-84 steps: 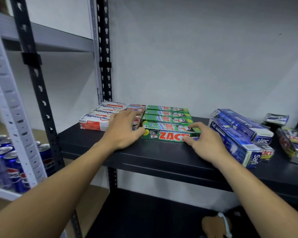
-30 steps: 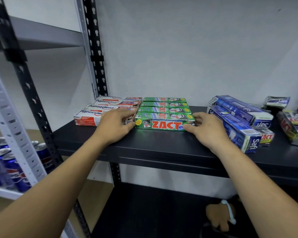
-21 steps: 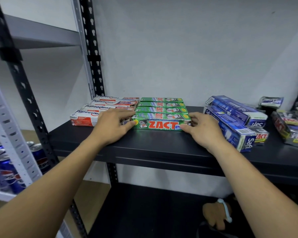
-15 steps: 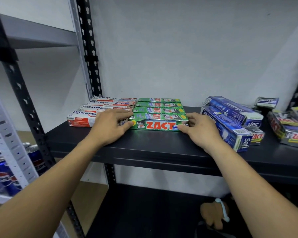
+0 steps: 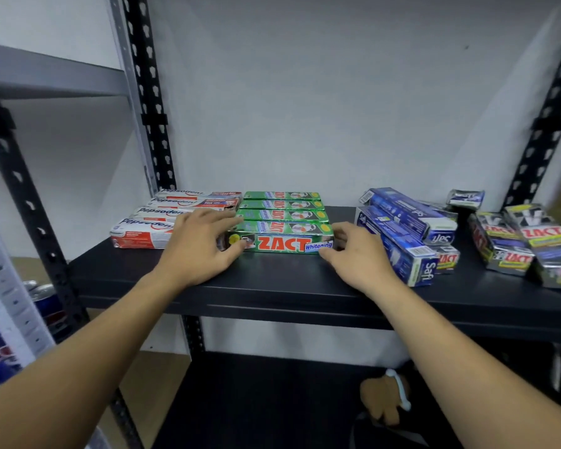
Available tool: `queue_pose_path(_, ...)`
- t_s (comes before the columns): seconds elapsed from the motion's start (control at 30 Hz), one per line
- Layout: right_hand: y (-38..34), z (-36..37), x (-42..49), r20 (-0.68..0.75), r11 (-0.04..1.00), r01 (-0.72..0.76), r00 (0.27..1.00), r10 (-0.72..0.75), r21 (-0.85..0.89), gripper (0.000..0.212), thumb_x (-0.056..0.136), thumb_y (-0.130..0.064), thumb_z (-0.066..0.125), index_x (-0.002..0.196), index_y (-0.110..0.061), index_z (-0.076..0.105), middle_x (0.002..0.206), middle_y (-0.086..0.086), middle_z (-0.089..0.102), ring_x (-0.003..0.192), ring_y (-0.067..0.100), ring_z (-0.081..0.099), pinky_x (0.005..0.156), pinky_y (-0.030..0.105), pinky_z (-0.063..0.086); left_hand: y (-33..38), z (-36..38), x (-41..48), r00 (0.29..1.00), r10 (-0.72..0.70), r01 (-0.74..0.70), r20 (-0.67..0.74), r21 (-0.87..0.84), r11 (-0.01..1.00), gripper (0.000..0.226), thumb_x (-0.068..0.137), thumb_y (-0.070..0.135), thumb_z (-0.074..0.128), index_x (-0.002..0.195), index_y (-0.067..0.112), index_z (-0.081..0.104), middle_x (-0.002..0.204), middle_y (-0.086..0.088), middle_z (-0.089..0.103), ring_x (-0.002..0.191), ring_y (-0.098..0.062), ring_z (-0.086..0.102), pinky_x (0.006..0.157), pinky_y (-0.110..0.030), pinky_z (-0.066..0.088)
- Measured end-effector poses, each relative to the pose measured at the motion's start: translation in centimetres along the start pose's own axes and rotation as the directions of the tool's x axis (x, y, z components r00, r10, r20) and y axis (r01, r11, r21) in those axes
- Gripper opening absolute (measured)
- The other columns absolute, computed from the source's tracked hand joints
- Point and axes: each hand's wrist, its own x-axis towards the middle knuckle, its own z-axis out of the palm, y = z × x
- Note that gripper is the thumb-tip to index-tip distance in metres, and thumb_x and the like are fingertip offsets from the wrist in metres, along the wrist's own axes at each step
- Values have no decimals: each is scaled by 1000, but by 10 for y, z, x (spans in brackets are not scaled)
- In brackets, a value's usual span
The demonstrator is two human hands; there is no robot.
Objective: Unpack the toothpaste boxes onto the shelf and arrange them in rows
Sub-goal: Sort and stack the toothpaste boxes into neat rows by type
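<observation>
A row of green ZACT toothpaste boxes lies at the middle of the black shelf (image 5: 289, 288), and the front green ZACT box (image 5: 282, 243) sits flush against the ones behind it. My left hand (image 5: 198, 244) rests flat over that box's left end, its thumb on the front face. At the box's right end, my right hand (image 5: 357, 254) curls its fingers round the end with the thumb on the front. A row of red and white Pepsodent boxes (image 5: 140, 230) lies to the left, partly hidden under my left hand.
Blue Safi boxes (image 5: 399, 231) lie loosely piled just right of my right hand. Silver ZACT boxes (image 5: 515, 247) are heaped at the far right. Black slotted uprights (image 5: 146, 102) frame the shelf. Pepsi cans (image 5: 51, 311) stand on the neighbouring rack at lower left.
The front green box, angled and apart at first, has slid back square against its row. Both hands have stayed on its ends. The view has shifted a little right.
</observation>
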Motion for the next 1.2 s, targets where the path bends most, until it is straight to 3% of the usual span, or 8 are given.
queue_pose_path(0.1, -8, -20, -15, -1, 985, 75, 997, -76, -155, 44, 88, -28, 66, 131, -30, 57, 119, -4, 67, 115, 18, 57, 85, 25, 45, 20, -1, 0, 998, 57, -57, -19, -2, 998, 66, 84, 68, 40, 137, 31, 57, 142, 10, 55, 132, -18, 43, 108, -45, 27)
queue_pose_path(0.3, -17, -89, -24, -140, 911, 283, 931, -336, -301, 34, 88, -26, 61, 121, -26, 65, 109, -4, 72, 106, 17, 64, 94, 32, 49, 103, 14, 12, 977, 215, -211, 5, -171, 963, 67, 87, 63, 48, 145, 30, 45, 147, 8, 49, 138, -15, 37, 115, -42, 25)
queue_pose_path(0.47, 22, -126, -10, -192, 911, 24, 975, -112, -411, 44, 84, -31, 67, 126, -19, 62, 124, 6, 67, 114, 28, 60, 90, 31, 45, 189, 32, 22, 971, 233, -173, 60, -502, 848, 74, 89, 59, 55, 150, 22, 38, 153, 3, 42, 140, -14, 34, 114, -22, 21)
queue_pose_path(0.6, 47, -130, -7, -108, 960, -104, 991, 78, -258, 54, 85, -38, 71, 135, -23, 56, 134, 0, 61, 122, 20, 56, 87, 20, 35, 225, 44, 30, 975, 132, -4, 178, -581, 814, 87, 83, 71, 56, 153, 24, 31, 156, 7, 36, 142, -16, 33, 112, -29, 29)
queue_pose_path(0.7, 59, -129, -6, -92, 994, -83, 993, 77, -66, 58, 86, -36, 71, 141, -27, 52, 142, -7, 54, 128, 8, 49, 94, 12, 30, 226, 50, 34, 946, 137, 43, 293, -534, 844, 102, 72, 86, 51, 155, 34, 22, 163, 11, 20, 147, -17, 24, 118, -38, 27)
queue_pose_path(0.8, 65, -130, -7, -153, 995, -62, 987, 49, -84, 54, 87, -36, 69, 139, -29, 54, 136, -6, 60, 114, 4, 55, 92, 15, 38, 223, 52, 35, 937, 142, 53, 319, -532, 845, 100, 68, 89, 49, 153, 43, 24, 164, 12, 13, 149, -14, 21, 119, -43, 26)
queue_pose_path(0.97, 71, -140, -19, -238, 985, -108, 968, 74, -135, 52, 88, -35, 66, 138, -22, 57, 131, 1, 64, 114, 19, 61, 91, 22, 42, 222, 53, 36, 952, 123, 52, 280, -545, 837, 93, 67, 88, 50, 147, 45, 34, 163, 11, 21, 147, -12, 28, 116, -41, 32)
queue_pose_path(1.2, 76, -158, -75, -368, 962, -182, 925, 97, -206, 54, 91, -40, 62, 141, -24, 53, 115, 11, 71, 114, 29, 57, 90, 30, 39, 224, 46, 33, 966, 122, 42, 229, -601, 798, 73, 78, 63, 67, 142, 36, 44, 144, 18, 46, 128, -8, 47, 103, -28, 40)
